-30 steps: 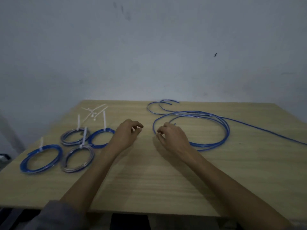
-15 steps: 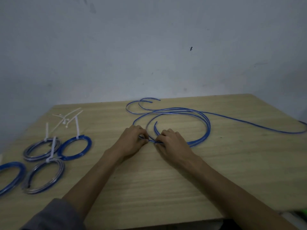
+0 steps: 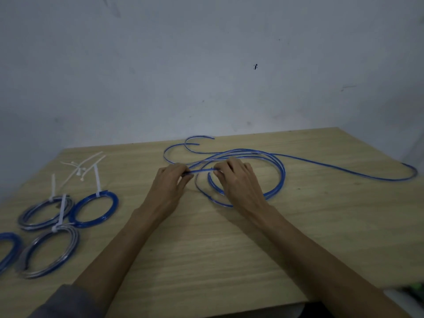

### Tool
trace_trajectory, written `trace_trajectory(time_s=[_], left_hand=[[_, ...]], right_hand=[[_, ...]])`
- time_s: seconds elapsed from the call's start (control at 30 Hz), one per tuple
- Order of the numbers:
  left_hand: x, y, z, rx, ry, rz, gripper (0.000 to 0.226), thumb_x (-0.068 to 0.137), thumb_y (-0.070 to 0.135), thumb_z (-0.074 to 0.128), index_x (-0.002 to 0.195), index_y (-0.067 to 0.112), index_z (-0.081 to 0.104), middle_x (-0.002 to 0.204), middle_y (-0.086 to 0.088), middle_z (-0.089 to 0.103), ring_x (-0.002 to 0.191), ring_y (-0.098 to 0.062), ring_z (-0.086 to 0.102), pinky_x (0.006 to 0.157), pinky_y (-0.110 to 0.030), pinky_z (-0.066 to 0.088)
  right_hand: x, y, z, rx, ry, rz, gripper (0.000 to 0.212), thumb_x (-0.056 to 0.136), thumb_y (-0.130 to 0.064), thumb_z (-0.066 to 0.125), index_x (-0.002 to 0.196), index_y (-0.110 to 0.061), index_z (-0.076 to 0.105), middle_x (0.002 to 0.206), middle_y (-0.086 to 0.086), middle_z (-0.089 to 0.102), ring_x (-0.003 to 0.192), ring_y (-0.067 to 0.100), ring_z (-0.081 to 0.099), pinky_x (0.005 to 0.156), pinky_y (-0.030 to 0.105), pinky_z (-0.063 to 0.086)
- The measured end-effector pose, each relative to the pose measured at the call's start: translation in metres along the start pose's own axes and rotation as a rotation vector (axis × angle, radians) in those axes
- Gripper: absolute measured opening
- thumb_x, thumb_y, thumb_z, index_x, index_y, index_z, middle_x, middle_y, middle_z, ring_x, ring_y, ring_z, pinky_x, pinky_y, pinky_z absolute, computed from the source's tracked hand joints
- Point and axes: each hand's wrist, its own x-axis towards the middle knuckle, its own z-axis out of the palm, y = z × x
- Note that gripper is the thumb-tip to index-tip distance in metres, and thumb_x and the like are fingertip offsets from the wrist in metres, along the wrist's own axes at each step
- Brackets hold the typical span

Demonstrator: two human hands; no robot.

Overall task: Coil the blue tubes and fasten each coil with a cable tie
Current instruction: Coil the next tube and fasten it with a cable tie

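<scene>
Blue plastic tube [image 3: 281, 180], loosely looped, sits centre-right on light wooden table [image 3: 229, 249]; its near arc is hidden under right hand [image 3: 236, 180]. One tied blue coil [image 3: 6, 249] is cut off at left edge. Vs 0.5 s ago, both hands have lifted a short tube stretch (was flat on the table). Left hand [image 3: 171, 184] & right hand pinch it between curled fingers, w/ knuckles up.

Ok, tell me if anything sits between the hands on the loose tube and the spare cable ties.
Nothing visible does. Both the left hand and right hand pinch the loose blue tube. The spare cable ties lie far left on bare table; the finished coils sit nearer the person, off that line.
</scene>
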Motion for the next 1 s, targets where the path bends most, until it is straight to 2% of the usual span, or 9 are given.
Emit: trace_trajectory(time_s=[0.07, 0.17, 0.4, 0.57, 0.63, 0.73, 0.83, 0.9, 1.0], left_hand=[[0.007, -0.006, -0.002, -0.031, 0.012, -0.056, 0.014, 0.101, 0.024, 0.055, 0.088, 0.018, 0.056, 0.082, 0.007, 0.056, 0.079, -0.015, 0.051, 0.071, -0.037, 0.040], [0.025, -0.015, -0.006, -0.086, 0.017, -0.134, 0.010, 0.102, 0.023, 0.053, 0.094, 0.020, 0.057, 0.090, 0.008, 0.059, 0.089, -0.018, 0.056, 0.078, -0.042, 0.049], [0.058, -0.016, -0.016, -0.192, 0.108, -0.144, 0.010, 0.102, 0.023, 0.055, 0.093, 0.020, 0.058, 0.091, 0.003, 0.068, 0.089, -0.020, 0.065, 0.077, -0.036, 0.051], [0.052, -0.030, -0.017, -0.064, -0.147, -0.053, 0.003, 0.091, 0.010, 0.070, 0.091, 0.010, 0.073, 0.090, -0.005, 0.070, 0.088, -0.026, 0.066, 0.078, -0.039, 0.055], [0.043, -0.043, -0.016, -0.072, -0.250, -0.109, 0.013, 0.085, 0.006, 0.074, 0.093, 0.017, 0.075, 0.097, -0.004, 0.070, 0.092, -0.022, 0.066, 0.079, -0.041, 0.057], [0.039, -0.050, -0.017, -0.115, -0.497, -0.196, 0.028, 0.083, 0.003, 0.070, 0.104, 0.021, 0.073, 0.109, 0.001, 0.068, 0.104, -0.015, 0.064, 0.085, -0.028, 0.052], [0.052, -0.054, -0.009, -0.137, -0.331, -0.193, 0.027, 0.090, 0.002, 0.063, 0.112, 0.016, 0.069, 0.111, -0.001, 0.067, 0.100, -0.020, 0.063, 0.089, -0.036, 0.051], [0.067, -0.059, 0.007, -0.045, -0.244, -0.189, 0.037, 0.093, 0.003, 0.059, 0.129, 0.013, 0.062, 0.131, -0.009, 0.062, 0.117, -0.028, 0.058, 0.098, -0.040, 0.048], [0.086, -0.054, 0.035, 0.127, -0.405, -0.247, 0.051, 0.098, 0.025, 0.061, 0.147, 0.021, 0.047, 0.146, -0.008, 0.054, 0.135, -0.031, 0.047, 0.109, -0.042, 0.040]], right_hand=[[0.018, 0.005, -0.008, 0.057, -0.004, -0.006, 0.015, 0.101, -0.019, 0.057, 0.104, -0.007, 0.066, 0.093, 0.007, 0.059, 0.080, 0.024, 0.058, 0.070, 0.037, 0.048], [0.049, 0.010, -0.023, 0.192, -0.019, 0.074, 0.021, 0.106, -0.023, 0.049, 0.103, -0.009, 0.064, 0.095, 0.003, 0.057, 0.079, 0.020, 0.054, 0.071, 0.038, 0.047], [0.058, 0.023, -0.029, 0.422, -0.033, 0.251, 0.016, 0.104, -0.024, 0.052, 0.099, -0.016, 0.065, 0.092, -0.005, 0.058, 0.080, 0.005, 0.055, 0.075, 0.025, 0.047], [0.027, 0.031, -0.022, 0.522, -0.293, 0.338, 0.013, 0.096, -0.016, 0.061, 0.087, -0.014, 0.071, 0.078, -0.004, 0.067, 0.069, 0.000, 0.055, 0.066, 0.015, 0.040], [0.020, 0.033, -0.015, 0.512, -0.465, 0.337, 0.013, 0.094, -0.019, 0.063, 0.086, -0.017, 0.073, 0.079, -0.006, 0.069, 0.070, 0.001, 0.058, 0.068, 0.020, 0.046], [0.012, 0.034, -0.005, 0.460, -0.648, 0.271, 0.013, 0.092, -0.022, 0.063, 0.085, -0.019, 0.074, 0.079, -0.008, 0.069, 0.075, 0.008, 0.063, 0.075, 0.035, 0.055], [0.005, 0.034, -0.001, 0.453, -0.649, 0.265, 0.014, 0.090, -0.024, 0.063, 0.087, -0.019, 0.076, 0.080, -0.008, 0.071, 0.077, 0.010, 0.065, 0.076, 0.039, 0.055], [0.000, 0.035, 0.000, 0.459, -0.606, 0.274, 0.014, 0.090, -0.024, 0.063, 0.088, -0.019, 0.076, 0.082, -0.008, 0.071, 0.078, 0.009, 0.065, 0.076, 0.037, 0.055], [-0.007, 0.038, 0.001, 0.429, -0.568, 0.255, 0.015, 0.092, -0.024, 0.063, 0.093, -0.017, 0.076, 0.087, -0.005, 0.069, 0.081, 0.009, 0.063, 0.077, 0.037, 0.055]])
